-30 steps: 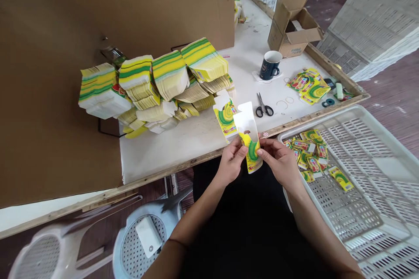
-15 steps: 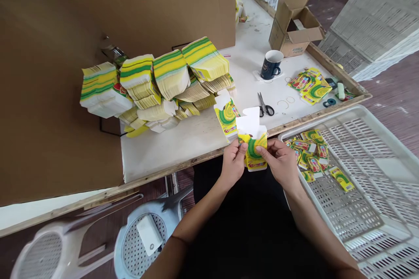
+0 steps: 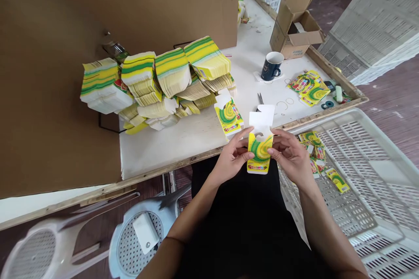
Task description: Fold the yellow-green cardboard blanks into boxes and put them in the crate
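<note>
Both hands hold one small yellow-and-green printed carton (image 3: 259,153) just in front of the table's near edge, its white top flap standing upright. My left hand (image 3: 231,161) pinches its left side and my right hand (image 3: 291,157) grips its right side with the fingers curled on it. A short stack of flat cartons (image 3: 228,117) of the same kind lies on the table just beyond my left hand. Behind it sits a long heap of bundled flat cartons (image 3: 153,83).
A white slatted crate (image 3: 369,183) at my right holds several folded cartons (image 3: 316,152). On the white table (image 3: 183,139) are scissors (image 3: 261,99), a dark mug (image 3: 271,66), an open cardboard box (image 3: 294,26) and more cartons (image 3: 309,87). Brown cardboard sheets (image 3: 65,30) stand at left. Plastic stools (image 3: 137,235) sit below.
The carton went from a flat blank held edge-on to an opened box shape facing me, and both hands shifted slightly right with it.
</note>
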`<state>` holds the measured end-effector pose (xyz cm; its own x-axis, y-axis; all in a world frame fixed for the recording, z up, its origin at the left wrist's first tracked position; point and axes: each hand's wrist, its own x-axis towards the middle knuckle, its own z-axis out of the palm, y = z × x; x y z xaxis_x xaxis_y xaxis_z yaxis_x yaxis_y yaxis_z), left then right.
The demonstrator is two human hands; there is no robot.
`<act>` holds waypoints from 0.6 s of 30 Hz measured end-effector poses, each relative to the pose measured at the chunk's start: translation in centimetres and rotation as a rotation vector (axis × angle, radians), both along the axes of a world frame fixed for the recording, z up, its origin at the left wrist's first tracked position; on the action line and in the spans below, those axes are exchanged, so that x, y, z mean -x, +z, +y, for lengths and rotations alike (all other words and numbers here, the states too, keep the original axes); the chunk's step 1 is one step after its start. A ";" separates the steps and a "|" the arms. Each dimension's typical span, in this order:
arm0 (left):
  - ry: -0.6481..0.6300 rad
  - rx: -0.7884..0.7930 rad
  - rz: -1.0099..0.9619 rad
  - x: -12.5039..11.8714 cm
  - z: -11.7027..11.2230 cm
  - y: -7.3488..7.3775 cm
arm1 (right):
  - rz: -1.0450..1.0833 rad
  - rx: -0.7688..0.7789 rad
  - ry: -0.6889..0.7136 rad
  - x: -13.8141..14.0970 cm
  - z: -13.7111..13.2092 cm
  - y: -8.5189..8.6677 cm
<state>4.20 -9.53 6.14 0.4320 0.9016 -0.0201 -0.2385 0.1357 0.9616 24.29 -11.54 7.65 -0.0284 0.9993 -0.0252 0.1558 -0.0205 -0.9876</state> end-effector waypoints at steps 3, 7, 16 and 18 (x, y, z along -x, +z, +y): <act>-0.040 0.041 -0.062 0.1 -0.3 -0.3 | -0.010 0.016 0.063 -0.7 0.2 0.5; -0.061 0.054 -0.056 0.1 -0.9 -0.9 | -0.068 0.035 0.127 -1.4 0.3 0.7; -0.159 0.066 -0.028 -0.1 -0.4 -0.1 | -0.142 -0.093 -0.071 -1.1 0.3 0.1; -0.187 0.040 -0.031 -0.2 -0.2 -0.1 | -0.148 -0.110 -0.048 -1.2 0.3 0.2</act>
<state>4.36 -9.74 6.01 0.5928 0.8044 -0.0383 -0.2348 0.2182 0.9472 25.47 -11.22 7.89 0.0157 0.9964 0.0838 0.3013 0.0752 -0.9505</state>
